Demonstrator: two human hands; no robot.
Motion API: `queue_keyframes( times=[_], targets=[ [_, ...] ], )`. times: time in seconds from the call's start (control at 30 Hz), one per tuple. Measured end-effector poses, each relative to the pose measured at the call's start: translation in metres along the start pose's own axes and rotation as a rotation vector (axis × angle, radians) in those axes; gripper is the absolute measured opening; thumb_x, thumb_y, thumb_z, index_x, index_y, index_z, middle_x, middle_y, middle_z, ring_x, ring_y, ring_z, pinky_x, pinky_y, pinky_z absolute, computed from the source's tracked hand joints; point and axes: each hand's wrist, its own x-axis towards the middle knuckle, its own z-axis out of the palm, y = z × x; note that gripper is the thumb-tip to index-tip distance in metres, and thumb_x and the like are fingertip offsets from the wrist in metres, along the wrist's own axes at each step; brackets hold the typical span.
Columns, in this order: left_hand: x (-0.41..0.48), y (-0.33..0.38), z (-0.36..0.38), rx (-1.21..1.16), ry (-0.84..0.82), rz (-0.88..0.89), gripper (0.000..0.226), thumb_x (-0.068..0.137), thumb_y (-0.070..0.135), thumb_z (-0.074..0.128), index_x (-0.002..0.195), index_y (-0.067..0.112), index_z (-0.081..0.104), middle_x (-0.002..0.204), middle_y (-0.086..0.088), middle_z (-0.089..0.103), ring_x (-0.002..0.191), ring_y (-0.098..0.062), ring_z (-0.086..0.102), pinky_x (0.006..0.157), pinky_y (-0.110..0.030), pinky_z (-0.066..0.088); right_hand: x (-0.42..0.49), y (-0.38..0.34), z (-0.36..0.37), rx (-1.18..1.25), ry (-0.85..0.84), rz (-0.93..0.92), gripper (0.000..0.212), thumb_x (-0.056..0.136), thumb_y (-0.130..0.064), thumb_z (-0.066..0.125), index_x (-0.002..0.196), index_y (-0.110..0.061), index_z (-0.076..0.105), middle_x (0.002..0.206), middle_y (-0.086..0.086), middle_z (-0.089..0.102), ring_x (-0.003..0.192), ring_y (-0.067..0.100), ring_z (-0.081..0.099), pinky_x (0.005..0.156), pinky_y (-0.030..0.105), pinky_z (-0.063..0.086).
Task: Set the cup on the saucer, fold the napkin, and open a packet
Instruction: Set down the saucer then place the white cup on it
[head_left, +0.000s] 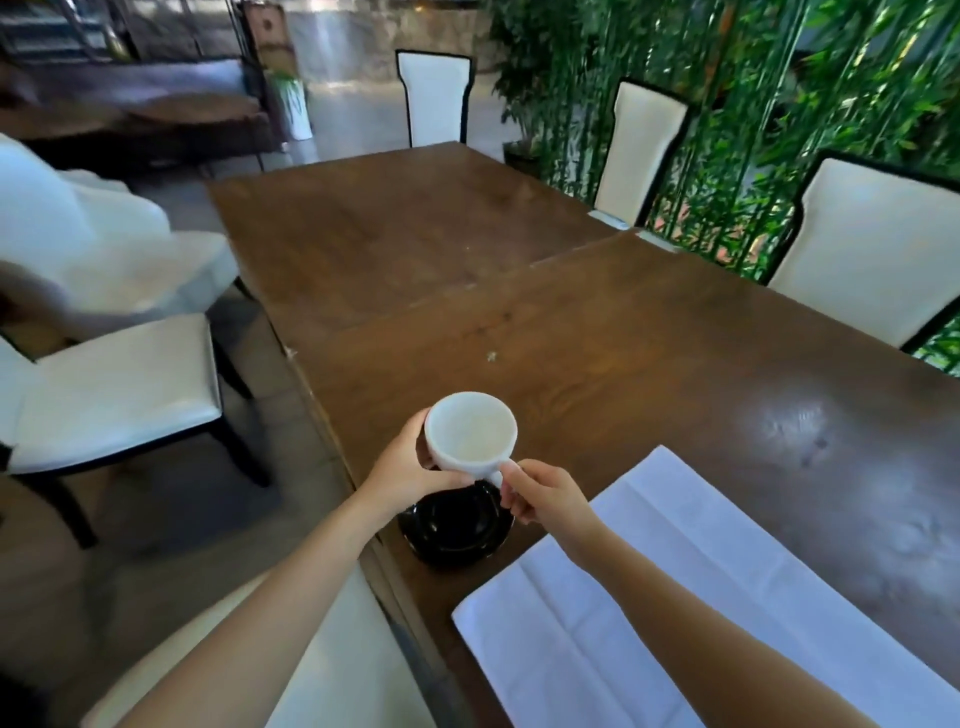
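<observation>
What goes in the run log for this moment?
cup: held, both hands | left hand: body | right hand: handle | saucer: empty | napkin: unfolded

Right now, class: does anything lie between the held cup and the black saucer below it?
Nothing visible does. Both hands hold the white cup above the bare saucer; the napkin lies off to its right.

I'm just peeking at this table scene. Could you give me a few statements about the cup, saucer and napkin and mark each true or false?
1. Both hands hold the white ceramic cup. True: left hand on its side, right hand at the handle.
2. The cup is full of coffee. False: it looks empty.
3. The glossy black saucer sits near the dark wooden table's edge. True.
4. The white cloth napkin is rolled up. False: it lies spread flat, creased.
</observation>
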Motion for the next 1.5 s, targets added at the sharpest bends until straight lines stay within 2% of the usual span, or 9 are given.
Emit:
queue_keyframes(
  times=[0.17,0.27,0.5,0.73,0.97,1.13,1.27,1.4,1.5],
  targets=[
    [-0.003,-0.040,0.003,0.008,-0.004,-0.061,0.088,0.056,0.025,0.090,0.125,0.042,0.037,0.112,0.032,0.045,0.098,0.016,0.046,0.065,0.004,0.041,0.008,0.033,0.019,-0.051,-0.002,0.069,0.034,0.096,-0.030,0.046,0.068,-0.015,0.059,0.064,-0.002,0.057,0.058,0.009,0.051,0.055,0.018,0.043],
    [-0.005,-0.062,0.007,-0.033,-0.019,-0.098,0.085,0.054,0.021,0.090,0.112,0.054,0.038,0.115,0.033,0.047,0.103,0.016,0.047,0.069,-0.001,0.045,0.011,0.051,0.024,-0.059,-0.006,0.120,0.032,0.097,-0.031,0.045,0.073,-0.016,0.061,0.068,0.000,0.059,0.057,0.009,0.052,0.055,0.018,0.043],
    [-0.006,-0.088,0.016,-0.002,-0.035,-0.142,0.084,0.053,0.028,0.090,0.107,0.063,0.036,0.112,0.041,0.042,0.103,0.020,0.044,0.069,0.000,0.044,0.015,0.076,0.029,-0.099,-0.019,0.183,0.027,0.097,-0.034,0.045,0.089,-0.016,0.064,0.076,0.000,0.062,0.061,0.008,0.054,0.050,0.010,0.042],
    [-0.004,-0.094,0.017,0.048,-0.032,-0.118,0.087,0.056,0.031,0.088,0.114,0.060,0.030,0.113,0.041,0.039,0.105,0.016,0.043,0.079,-0.005,0.040,0.019,0.080,0.029,-0.171,-0.030,0.154,0.028,0.097,-0.036,0.042,0.087,-0.019,0.062,0.074,-0.004,0.059,0.063,0.008,0.053,0.056,0.011,0.043],
    [-0.003,-0.100,0.017,0.051,-0.035,-0.105,0.092,0.059,0.027,0.088,0.126,0.047,0.028,0.116,0.037,0.037,0.111,0.002,0.042,0.093,-0.020,0.040,0.021,0.086,0.030,-0.261,-0.018,0.154,0.034,0.096,-0.042,0.040,0.087,-0.018,0.062,0.072,-0.008,0.057,0.069,0.008,0.054,0.066,0.016,0.042],
    [-0.002,-0.098,0.014,0.110,-0.072,-0.075,0.094,0.058,0.030,0.088,0.130,0.043,0.029,0.122,0.026,0.041,0.113,0.002,0.042,0.084,-0.006,0.037,0.019,0.088,0.031,-0.317,-0.026,0.164,0.032,0.096,-0.043,0.040,0.083,-0.022,0.061,0.071,-0.011,0.057,0.070,0.008,0.055,0.064,0.013,0.040],
    [-0.001,-0.098,0.012,0.153,-0.087,-0.060,0.090,0.057,0.035,0.087,0.120,0.057,0.026,0.118,0.038,0.038,0.108,0.019,0.040,0.077,0.001,0.035,0.019,0.087,0.032,-0.298,-0.025,0.179,0.031,0.096,-0.043,0.041,0.080,-0.024,0.060,0.070,-0.011,0.056,0.069,0.008,0.055,0.063,0.013,0.040],
    [0.000,-0.100,0.011,0.168,-0.090,-0.073,0.092,0.055,0.041,0.087,0.121,0.057,0.026,0.118,0.041,0.037,0.111,0.016,0.040,0.082,-0.004,0.034,0.019,0.088,0.033,-0.274,-0.019,0.194,0.030,0.095,-0.043,0.042,0.082,-0.023,0.061,0.069,-0.009,0.056,0.066,0.008,0.053,0.061,0.014,0.040],
    [0.003,-0.104,0.012,0.180,-0.090,-0.078,0.096,0.054,0.043,0.087,0.129,0.050,0.026,0.124,0.030,0.040,0.114,0.007,0.041,0.089,-0.012,0.036,0.018,0.088,0.033,-0.249,-0.017,0.203,0.030,0.095,-0.043,0.043,0.085,-0.021,0.062,0.069,-0.008,0.056,0.064,0.008,0.053,0.060,0.014,0.040]
  ],
)
